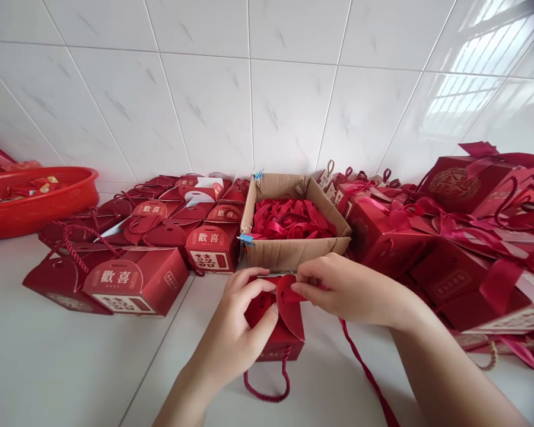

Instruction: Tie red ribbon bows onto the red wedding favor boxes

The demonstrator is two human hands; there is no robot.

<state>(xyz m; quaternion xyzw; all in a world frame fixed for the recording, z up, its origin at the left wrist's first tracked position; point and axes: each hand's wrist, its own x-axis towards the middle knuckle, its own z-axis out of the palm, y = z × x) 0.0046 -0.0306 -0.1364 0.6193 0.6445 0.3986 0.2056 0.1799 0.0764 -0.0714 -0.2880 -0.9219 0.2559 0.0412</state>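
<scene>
A small dark red gift box (pixel 281 345) stands on the white surface in front of me, its rounded top flaps raised. My left hand (pixel 238 323) grips those flaps from the left, thumb in front and fingers over the back. From the right, my right hand (pixel 342 289) pinches a red ribbon (pixel 365 369) close against the slotted flap. The ribbon's long tail trails down to the lower right. I cannot see whether its tip is through the slot. A twisted red cord handle (pixel 267 396) hangs loose at the box's near side.
Behind the box, a cardboard carton (pixel 293 254) holds a heap of red ribbons (pixel 291 219). Several cord-handled red boxes (pixel 137 276) crowd the left, beside a red plastic basin (pixel 40 204). Ribboned boxes (pixel 454 184) pile up at right. A tiled wall (pixel 204 107) bounds the back.
</scene>
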